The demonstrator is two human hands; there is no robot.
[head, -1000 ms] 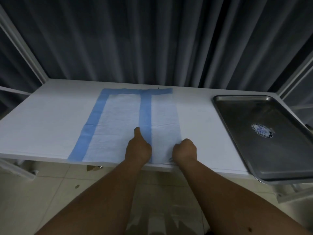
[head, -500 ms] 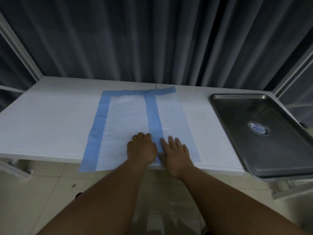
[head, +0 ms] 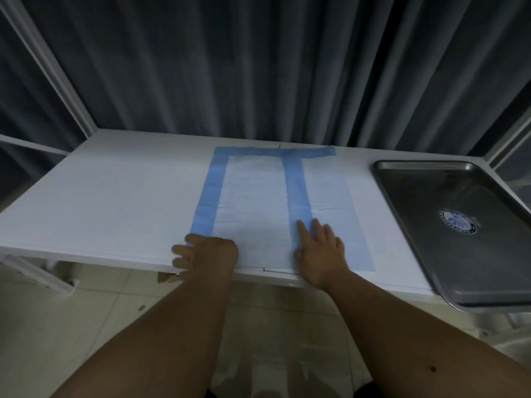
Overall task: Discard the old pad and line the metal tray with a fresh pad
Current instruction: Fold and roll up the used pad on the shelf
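A fresh pad (head: 253, 202), white with blue borders and a blue strip down its middle, lies spread on the white table (head: 115, 202). My left hand (head: 205, 252) rests on the pad's near left corner at the table's front edge, fingers spread toward the left. My right hand (head: 320, 249) lies flat on the pad's near end, fingers straight, touching the blue middle strip. The empty metal tray (head: 416, 214) with a round blue emblem sits on the table's right end, apart from both hands. No old pad is in view.
Dark grey curtains (head: 258, 67) hang behind the table, framed by white posts (head: 51, 70) at both back corners. The tray's near corner overhangs the table's front edge. Pale floor tiles (head: 71, 326) lie below.
My left hand slid left along the pad's near edge to its left corner. My right hand stayed flat near the blue middle strip. The pad's near end now lies flatter.
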